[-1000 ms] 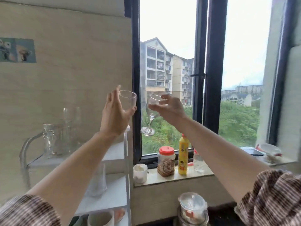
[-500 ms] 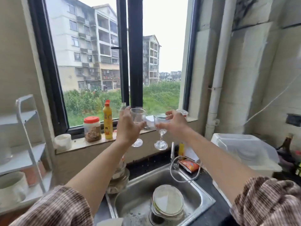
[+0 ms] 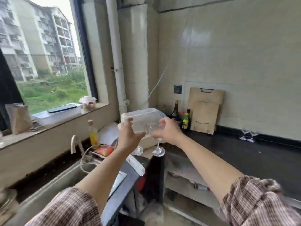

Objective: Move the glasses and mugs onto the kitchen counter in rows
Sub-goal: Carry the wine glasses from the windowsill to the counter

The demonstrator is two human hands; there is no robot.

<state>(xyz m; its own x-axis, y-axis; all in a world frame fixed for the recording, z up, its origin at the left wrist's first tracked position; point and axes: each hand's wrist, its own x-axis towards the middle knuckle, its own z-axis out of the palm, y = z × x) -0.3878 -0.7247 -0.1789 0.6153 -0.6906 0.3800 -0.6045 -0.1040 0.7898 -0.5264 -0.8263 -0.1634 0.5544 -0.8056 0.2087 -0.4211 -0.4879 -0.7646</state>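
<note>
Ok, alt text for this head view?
Two stemmed wine glasses are held in mid-air side by side, left glass in the left hand, right glass in the right hand, between a steel sink and a dark counter. Other glassware sits on that counter.

Clear glass wine glasses [image 3: 158, 150], matt black counter [image 3: 244, 152], wooden board [image 3: 205, 111], steel sink [image 3: 53, 193].

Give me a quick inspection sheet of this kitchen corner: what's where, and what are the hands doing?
Surface: black counter along the tiled wall.
Job's things: left wine glass and right wine glass, upright in mid-air; blurred glassware on the counter's far side.
Clutter: clear plastic box, bottles, cutting board leaning on the wall.
Hands: left hand grips one glass, right hand the other.
Cables: white cord down the wall; hose looped at the sink.
Surroundings: window, white pipe.
</note>
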